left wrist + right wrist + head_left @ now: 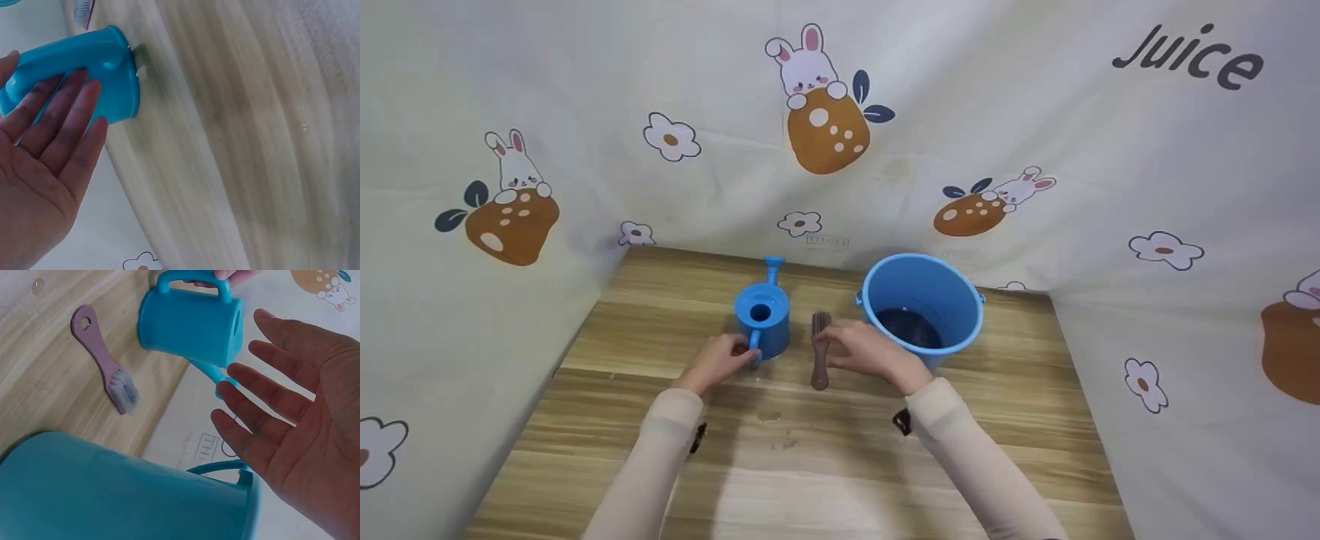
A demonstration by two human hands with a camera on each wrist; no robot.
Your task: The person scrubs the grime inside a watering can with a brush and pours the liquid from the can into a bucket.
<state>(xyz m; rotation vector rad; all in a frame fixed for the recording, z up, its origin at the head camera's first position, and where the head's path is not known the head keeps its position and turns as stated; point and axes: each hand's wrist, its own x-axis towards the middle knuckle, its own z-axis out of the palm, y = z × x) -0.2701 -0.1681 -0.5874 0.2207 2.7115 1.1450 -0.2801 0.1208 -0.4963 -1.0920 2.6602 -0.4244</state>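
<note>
A small blue watering can (773,337) stands upright on the wooden table, its spout pointing to the back wall. My left hand (718,363) is at its handle (67,53), fingers passing behind it and thumb on the other side. To the right of the can lies a purple-brown brush (101,354) with pale bristles, flat on the wood. Over the brush hovers my right hand (304,394), fingers spread and apart from it, with nothing in them. In the head view this hand overlaps part of the brush.
A larger blue bucket (922,341) stands upright just right of my right hand, its rim close to my forearm. The wooden table (645,337) meets a pale printed cloth (720,195) at the back and both sides. Small wet-looking spots (784,444) mark the wood in front.
</note>
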